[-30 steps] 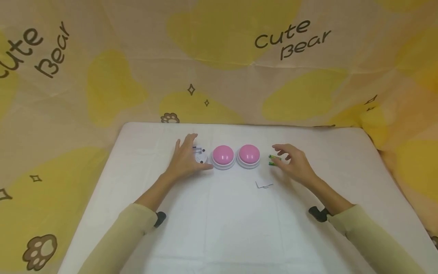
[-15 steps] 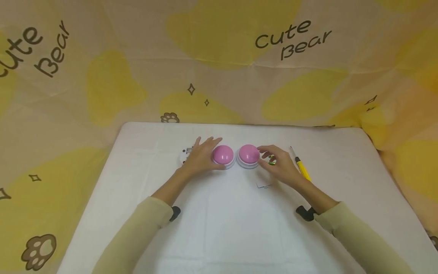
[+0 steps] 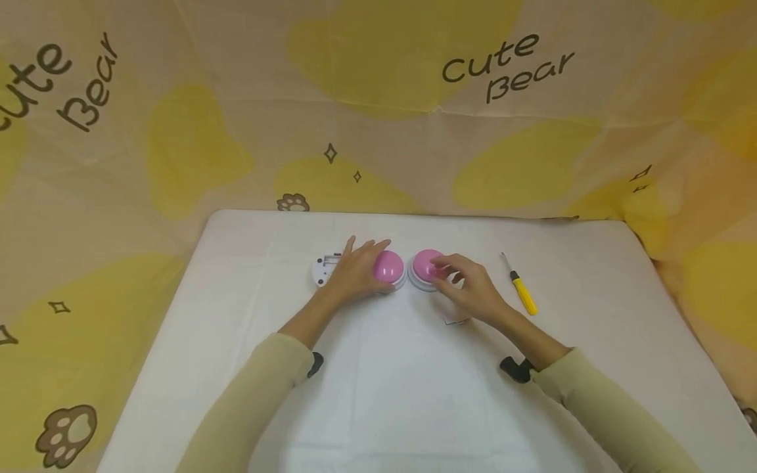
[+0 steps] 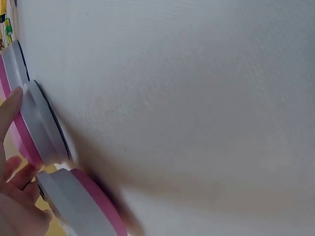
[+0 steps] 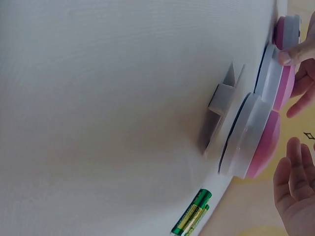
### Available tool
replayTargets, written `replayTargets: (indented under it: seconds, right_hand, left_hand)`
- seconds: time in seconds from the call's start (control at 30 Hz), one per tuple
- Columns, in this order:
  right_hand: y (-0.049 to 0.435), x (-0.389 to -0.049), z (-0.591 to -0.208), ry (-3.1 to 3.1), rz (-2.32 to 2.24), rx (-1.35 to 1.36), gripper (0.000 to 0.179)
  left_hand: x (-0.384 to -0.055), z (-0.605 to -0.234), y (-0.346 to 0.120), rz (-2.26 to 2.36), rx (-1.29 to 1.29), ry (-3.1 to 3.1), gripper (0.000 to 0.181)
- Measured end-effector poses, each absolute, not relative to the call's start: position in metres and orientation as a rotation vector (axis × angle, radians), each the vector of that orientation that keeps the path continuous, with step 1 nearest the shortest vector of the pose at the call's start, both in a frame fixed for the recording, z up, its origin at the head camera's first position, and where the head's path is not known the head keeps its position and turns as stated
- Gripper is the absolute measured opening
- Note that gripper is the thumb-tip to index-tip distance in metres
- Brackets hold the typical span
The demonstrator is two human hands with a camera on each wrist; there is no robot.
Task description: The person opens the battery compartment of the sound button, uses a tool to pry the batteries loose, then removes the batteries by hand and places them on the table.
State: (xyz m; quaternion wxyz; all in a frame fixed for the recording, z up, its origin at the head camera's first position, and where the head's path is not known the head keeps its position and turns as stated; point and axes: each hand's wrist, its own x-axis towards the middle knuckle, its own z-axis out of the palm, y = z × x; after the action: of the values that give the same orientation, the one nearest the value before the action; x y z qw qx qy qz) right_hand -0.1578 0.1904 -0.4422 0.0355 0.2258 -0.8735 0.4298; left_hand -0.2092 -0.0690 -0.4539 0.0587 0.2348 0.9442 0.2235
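Two pink push buttons with white bases stand dome up, side by side. My left hand (image 3: pixel 357 269) holds the left upright button (image 3: pixel 390 268), thumb on its white base and fingers round the far side. Beyond that hand an upside-down button (image 3: pixel 322 268) shows its battery compartment, partly covered by the hand. My right hand (image 3: pixel 470 286) is beside the right upright button (image 3: pixel 426 266), fingers loosely bent. In the right wrist view those fingers (image 5: pixel 295 172) stand apart from the pink dome (image 5: pixel 266 142), holding nothing.
A small white battery cover (image 5: pixel 221 105) lies in front of the right button. Green batteries (image 5: pixel 194 211) lie to its right, hidden by my right hand in the head view. A yellow-handled screwdriver (image 3: pixel 523 295) lies farther right on the white table (image 3: pixel 414 394).
My left hand has moved right from the upside-down button to the left upright one. My right hand has moved left from the batteries to the right button, uncovering the screwdriver.
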Motion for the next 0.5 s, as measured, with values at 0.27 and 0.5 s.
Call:
replayTargets:
  seconds: [0.27, 0.5]
  right_hand:
    - [0.187, -0.157, -0.442, -2.693, 1.325, 0.683, 0.034]
    - [0.189, -0.156, -0.443, -2.677, 1.360, 0.696, 0.033]
  left_hand:
    - [-0.208, -0.453, -0.067, 0.778, 0.752, 2.852, 0.090]
    - [-0.204, -0.444, -0.069, 0.902, 0.656, 2.811, 0.086]
